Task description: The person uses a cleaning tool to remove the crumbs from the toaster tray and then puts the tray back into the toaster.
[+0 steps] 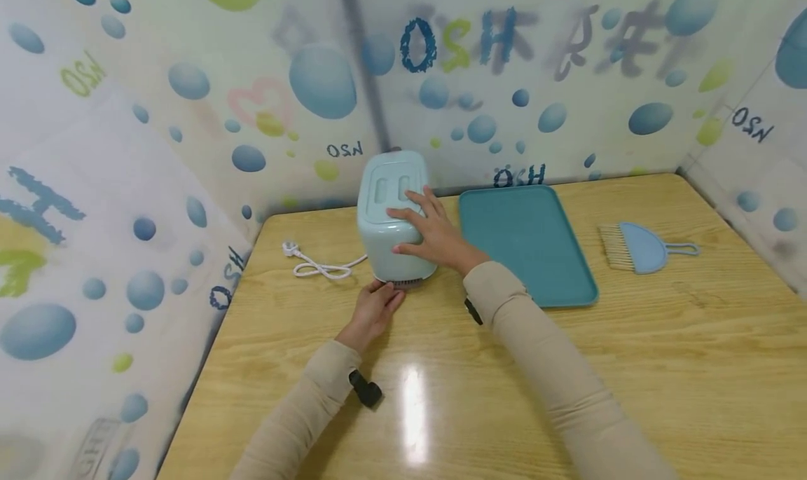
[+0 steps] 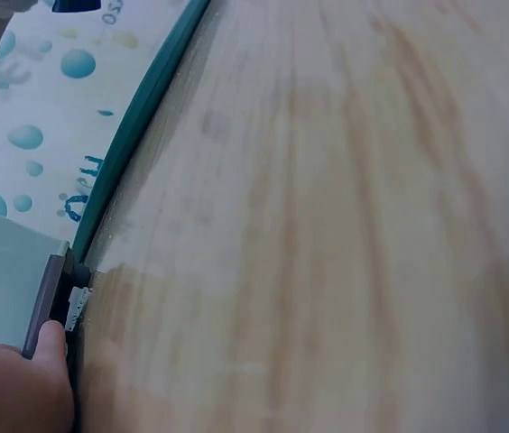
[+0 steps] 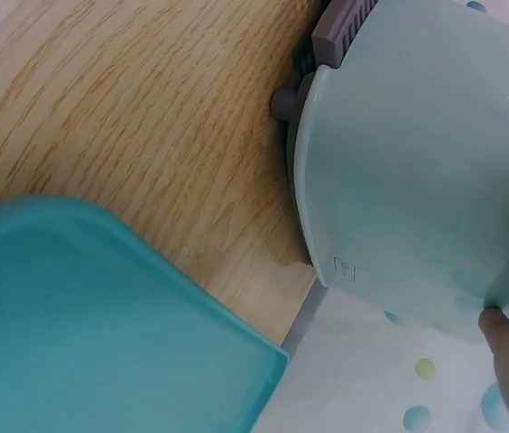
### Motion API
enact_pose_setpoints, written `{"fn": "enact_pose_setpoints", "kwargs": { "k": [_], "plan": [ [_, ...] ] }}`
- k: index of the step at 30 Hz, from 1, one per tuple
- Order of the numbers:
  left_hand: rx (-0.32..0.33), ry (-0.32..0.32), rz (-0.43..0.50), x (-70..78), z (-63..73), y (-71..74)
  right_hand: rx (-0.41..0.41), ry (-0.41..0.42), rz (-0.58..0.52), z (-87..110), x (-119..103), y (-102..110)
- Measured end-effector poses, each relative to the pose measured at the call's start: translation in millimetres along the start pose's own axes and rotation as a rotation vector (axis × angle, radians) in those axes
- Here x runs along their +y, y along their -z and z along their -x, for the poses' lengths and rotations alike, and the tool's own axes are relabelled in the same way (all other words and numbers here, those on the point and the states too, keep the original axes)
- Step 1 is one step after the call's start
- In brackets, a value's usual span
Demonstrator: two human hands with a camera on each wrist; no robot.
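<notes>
A pale blue toaster (image 1: 394,217) stands near the back edge of the table, its top bearing two long slot shapes. My left hand (image 1: 373,312) is low at its near end, where a grey ribbed strip (image 1: 406,282) shows. In the left wrist view, the thumb lies against this dark strip (image 2: 47,302), and a small metallic piece (image 2: 77,308) sticks out beneath; the other fingers are mostly hidden. My right hand (image 1: 435,235) rests spread on the toaster's top and near right side. One fingertip (image 3: 494,317) touches the pale casing in the right wrist view.
A teal tray (image 1: 526,245) lies right of the toaster. Farther right is a blue brush (image 1: 643,247) with pale bristles. The toaster's white cord and plug (image 1: 321,264) lie on its left. Patterned walls (image 1: 504,80) border the wooden table (image 1: 479,396).
</notes>
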State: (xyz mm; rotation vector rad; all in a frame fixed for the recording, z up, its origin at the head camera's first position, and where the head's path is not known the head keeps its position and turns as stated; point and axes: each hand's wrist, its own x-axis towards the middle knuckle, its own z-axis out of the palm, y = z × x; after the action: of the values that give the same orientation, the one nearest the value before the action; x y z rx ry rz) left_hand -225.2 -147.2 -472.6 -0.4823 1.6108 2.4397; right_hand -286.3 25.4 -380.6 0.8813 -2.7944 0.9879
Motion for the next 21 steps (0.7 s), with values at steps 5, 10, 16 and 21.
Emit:
{"fn": "enact_pose_setpoints", "kwargs": {
  "k": [5, 10, 16, 21],
  "plan": [
    [0.002, 0.016, 0.029, -0.7, 3.3, 0.7, 0.021, 0.008, -0.001, 0.5, 0.9, -2.0],
    [-0.020, 0.043, 0.034, -0.8, 4.5, 1.0, 0.024, 0.007, -0.012, 1.6, 2.4, -2.1],
    [-0.011, 0.072, 0.055, 2.7, 5.3, 1.7, 0.028, 0.014, 0.002, 1.1, 3.0, -3.9],
    [0.019, 0.082, 0.037, 5.9, 5.4, 2.4, 0.043, 0.019, -0.009, 0.3, 1.0, -5.0]
  ]
}}
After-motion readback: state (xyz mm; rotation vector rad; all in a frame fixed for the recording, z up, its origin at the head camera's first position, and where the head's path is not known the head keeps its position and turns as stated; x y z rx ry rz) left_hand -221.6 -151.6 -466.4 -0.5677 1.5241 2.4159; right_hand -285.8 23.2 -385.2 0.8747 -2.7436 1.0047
